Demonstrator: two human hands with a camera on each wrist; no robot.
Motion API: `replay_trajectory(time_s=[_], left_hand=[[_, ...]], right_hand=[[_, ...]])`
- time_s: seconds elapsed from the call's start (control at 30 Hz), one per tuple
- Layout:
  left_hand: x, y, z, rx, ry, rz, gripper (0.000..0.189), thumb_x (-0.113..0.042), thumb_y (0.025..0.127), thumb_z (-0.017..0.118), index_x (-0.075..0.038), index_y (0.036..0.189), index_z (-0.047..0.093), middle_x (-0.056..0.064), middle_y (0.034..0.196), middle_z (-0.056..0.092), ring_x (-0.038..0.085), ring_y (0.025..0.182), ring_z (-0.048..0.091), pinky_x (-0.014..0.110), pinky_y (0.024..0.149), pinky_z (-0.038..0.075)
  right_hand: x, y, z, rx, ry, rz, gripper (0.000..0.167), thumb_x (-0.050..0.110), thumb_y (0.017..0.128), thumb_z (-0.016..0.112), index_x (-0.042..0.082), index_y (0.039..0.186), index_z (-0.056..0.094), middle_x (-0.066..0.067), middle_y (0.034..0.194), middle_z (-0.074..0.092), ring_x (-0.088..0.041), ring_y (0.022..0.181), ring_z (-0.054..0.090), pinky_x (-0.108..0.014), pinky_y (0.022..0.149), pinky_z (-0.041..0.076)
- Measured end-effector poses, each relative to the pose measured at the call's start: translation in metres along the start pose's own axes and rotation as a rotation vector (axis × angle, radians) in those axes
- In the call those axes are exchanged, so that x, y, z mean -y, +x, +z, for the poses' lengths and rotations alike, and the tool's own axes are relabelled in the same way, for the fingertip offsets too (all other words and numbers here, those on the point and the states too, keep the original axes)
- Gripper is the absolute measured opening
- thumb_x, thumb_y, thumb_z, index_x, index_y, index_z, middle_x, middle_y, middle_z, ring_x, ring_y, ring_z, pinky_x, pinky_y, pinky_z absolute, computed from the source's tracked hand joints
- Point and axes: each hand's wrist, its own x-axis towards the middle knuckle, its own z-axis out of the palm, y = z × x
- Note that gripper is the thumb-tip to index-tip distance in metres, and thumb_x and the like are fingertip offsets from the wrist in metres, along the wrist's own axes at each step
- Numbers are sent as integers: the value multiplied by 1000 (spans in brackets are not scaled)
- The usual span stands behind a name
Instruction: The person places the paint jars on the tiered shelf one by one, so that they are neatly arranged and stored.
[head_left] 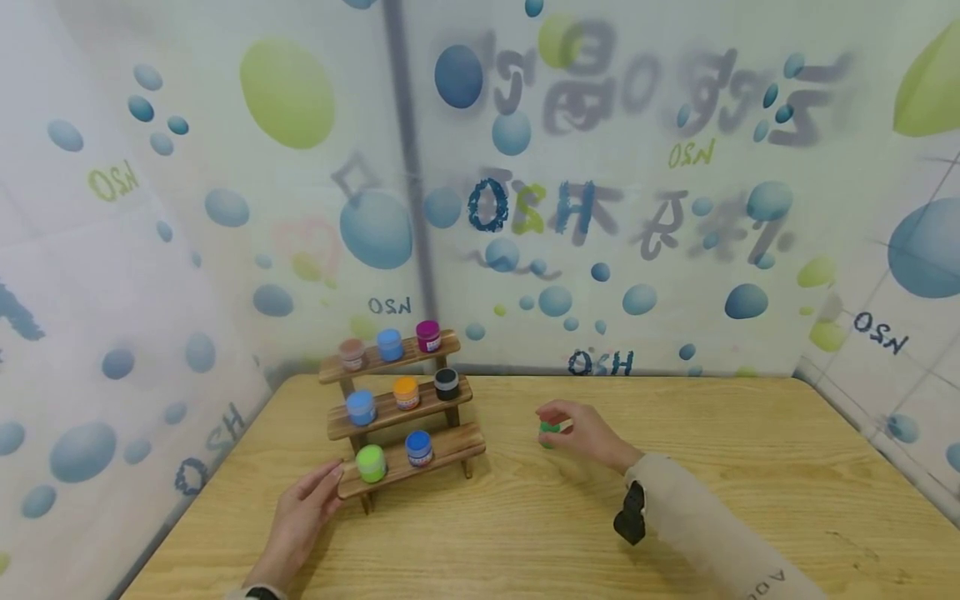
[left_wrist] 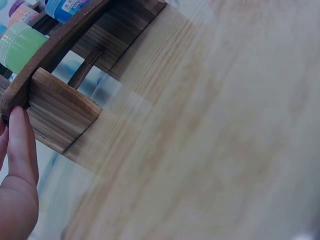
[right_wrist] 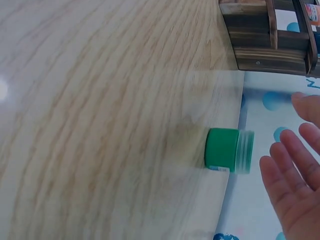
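A three-tier wooden display rack (head_left: pixel 461 443) stands at the table's left, carrying several small paint jars. My left hand (head_left: pixel 303 508) pinches the left end of its bottom shelf; in the left wrist view a finger (left_wrist: pixel 22 150) presses against that end, near a light green jar (left_wrist: pixel 22 47). Right of the rack, a green paint jar (right_wrist: pixel 221 150) with a clear-looking rim stands upright on the table. Just above it is my right hand (head_left: pixel 588 433), fingers spread around the jar from above. The right wrist view shows a gap between the fingertips (right_wrist: pixel 270 167) and the jar.
On the bottom shelf are the light green jar and a dark blue jar (head_left: pixel 419 448). Blue, orange and black (head_left: pixel 447 384) jars fill the middle shelf; brown, blue and purple (head_left: pixel 428 336) ones the top. A printed curtain (head_left: pixel 637 250) hangs behind the wooden table (head_left: pixel 712 492).
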Motion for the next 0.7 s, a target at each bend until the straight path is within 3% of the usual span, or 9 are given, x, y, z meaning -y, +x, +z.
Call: replay_trajectory(time_s=[0.23,0.47,0.7], left_hand=[[0,0,0,-2,12,0,27,-32,84,61,-21,108,59,-12,95,53,2,79,53,16,71,49],[0,-1,0,6,3,2,11,-33,84,61,-30,94,60,-12,93,54,2,78,51,16,70,48],[1,0,0,2,2,6,14,-35,82,62,-29,94,58,-12,97,53,1,81,53,17,72,48]], right_hand=[[-8,0,-3,-35,6,50,36,13,83,62,-3,114,53,-21,110,54,-31,96,53,-35,75,49],[-12,1,-4,-69,11,96,36,9,82,63,-4,114,53,-23,111,53,-33,97,52,-38,77,49],[-19,3,0,-79,21,161,38,10,81,64,-6,114,52,-22,111,53,-31,96,52,-37,77,49]])
